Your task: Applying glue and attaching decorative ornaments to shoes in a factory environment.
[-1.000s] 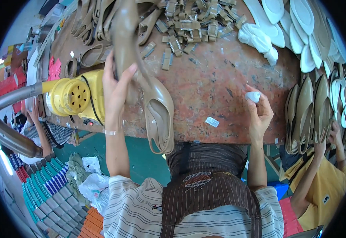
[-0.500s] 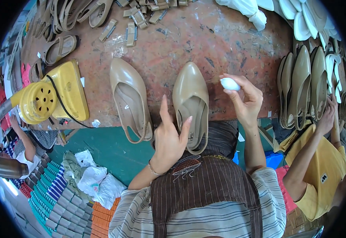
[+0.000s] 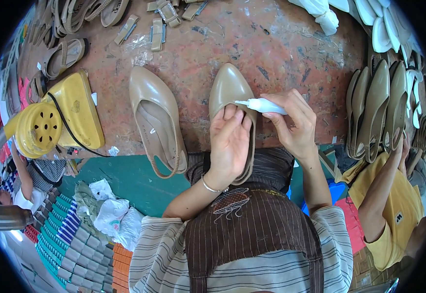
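Note:
Two beige pointed slingback shoes lie on the worktable before me: the left shoe (image 3: 154, 97) untouched, the right shoe (image 3: 231, 80) under both hands. My left hand (image 3: 230, 146) is palm up over the right shoe's opening, its bent fingers against the front edge and hiding most of the insole. My right hand (image 3: 296, 119) pinches a small white squeeze bottle (image 3: 261, 105) with a narrow nozzle. The nozzle points left, its tip at the front edge of the opening, close to the left fingertips. Whether it touches the shoe I cannot tell.
At the left stands a yellow machine (image 3: 76, 112) with a black cord (image 3: 66, 119). Sandals (image 3: 66, 56) and bow-like strap pieces (image 3: 157, 36) lie at the far side. More beige slingbacks (image 3: 371, 110) stand at the right, beside a co-worker in a yellow shirt (image 3: 393, 210).
My left hand has turned palm up and moved forward into the right shoe's opening. My right hand has brought the squeeze bottle left, its nozzle now showing at the shoe.

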Tool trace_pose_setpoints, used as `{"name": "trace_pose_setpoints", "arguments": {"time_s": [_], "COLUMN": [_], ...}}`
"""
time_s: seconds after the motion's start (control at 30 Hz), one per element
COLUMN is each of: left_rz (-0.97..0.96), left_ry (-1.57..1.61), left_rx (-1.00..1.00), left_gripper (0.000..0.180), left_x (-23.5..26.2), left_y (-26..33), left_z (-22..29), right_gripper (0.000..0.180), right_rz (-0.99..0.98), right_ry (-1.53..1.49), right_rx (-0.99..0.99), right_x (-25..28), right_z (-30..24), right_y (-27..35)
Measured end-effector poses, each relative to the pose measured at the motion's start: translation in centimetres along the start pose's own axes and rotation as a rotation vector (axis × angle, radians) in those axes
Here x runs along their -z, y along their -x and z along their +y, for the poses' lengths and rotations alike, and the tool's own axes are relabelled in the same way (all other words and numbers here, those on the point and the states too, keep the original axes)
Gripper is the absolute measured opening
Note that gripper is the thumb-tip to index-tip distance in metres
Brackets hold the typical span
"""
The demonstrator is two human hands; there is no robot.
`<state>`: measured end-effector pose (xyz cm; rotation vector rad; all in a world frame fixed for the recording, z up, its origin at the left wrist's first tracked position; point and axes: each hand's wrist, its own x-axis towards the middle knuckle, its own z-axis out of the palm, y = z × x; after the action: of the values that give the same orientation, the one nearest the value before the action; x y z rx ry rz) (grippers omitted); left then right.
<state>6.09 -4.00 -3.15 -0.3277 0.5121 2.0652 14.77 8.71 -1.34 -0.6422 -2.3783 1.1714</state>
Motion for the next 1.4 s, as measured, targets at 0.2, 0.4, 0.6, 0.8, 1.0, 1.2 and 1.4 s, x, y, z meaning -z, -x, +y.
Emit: {"name": "trace_pose_setpoints", "arguments": {"time_s": [0.2,0.4,0.6,0.8,1.0,1.2,1.4], "left_rz": [0.172,0.142,0.124,0.146,0.135,0.263,0.227], "left_ry": [-0.061,-0.075,-0.084,-0.099,-0.083,-0.124,-0.108], "left_rx": [0.032,-0.015,-0.024,-0.026,-0.022,0.013,0.005], "left_gripper": [0.011,0.004,0.004,0.005,0.006,0.006,0.009], "left_x": [-0.4,0.3,0.2,-0.2,0.0,-0.4,-0.2], "left_y": [-0.1,0.0,-0.1,0.0,0.0,-0.1,-0.2], "left_z": [0.0,-0.7,-0.7,-0.5,-0.4,-0.2,-0.4], "right_gripper": [0.025,0.024,0.023,0.023,0.023,0.028,0.026], "right_rz": [-0.052,-0.080,-0.118,-0.138,-0.144,-0.072,0.318], "right_ry": [0.078,0.136,0.173,0.193,0.197,-0.051,-0.442], "right_rx": [0.005,0.013,0.019,0.003,-0.014,-0.136,-0.324], "right_x": [-0.4,-0.2,0.0,-0.2,0.1,0.7,0.4], "right_z": [-0.3,-0.6,-0.8,-1.2,-0.8,1.5,4.3], "right_y": [-0.8,-1.3,-1.7,-1.8,-1.5,-0.6,-2.2]}}
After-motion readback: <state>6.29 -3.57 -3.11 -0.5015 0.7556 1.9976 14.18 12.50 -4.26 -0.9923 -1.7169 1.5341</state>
